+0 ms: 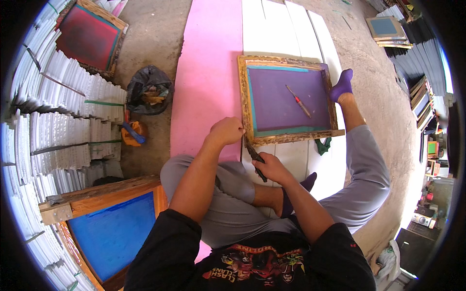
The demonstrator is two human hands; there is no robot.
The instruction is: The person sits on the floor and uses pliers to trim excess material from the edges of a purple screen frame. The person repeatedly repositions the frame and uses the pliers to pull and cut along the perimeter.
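Observation:
A wooden screen-printing frame (245,104) with purple mesh and teal tape along its inner edges lies before me. My right hand (274,169) is wrapped round dark-handled pliers (254,154), whose tip reaches the frame's near left corner. Just above that, my left hand (227,131) is closed against the frame's left side; whatever its fingers pinch, if anything, is too small to make out. On the purple mesh (276,102) rests a screwdriver (302,105) with a red and clear handle, lying at a slant. My purple-socked foot (342,86) touches the frame's right side.
Pink (206,72) and white boards (274,29) lie under the frame. To the left are a black bag of scraps (150,90), an orange bag (133,133), stacked white sheets (73,97), a blue-mesh frame (114,230) and a red-mesh frame (90,36). Green cloth (322,146) peeks from below.

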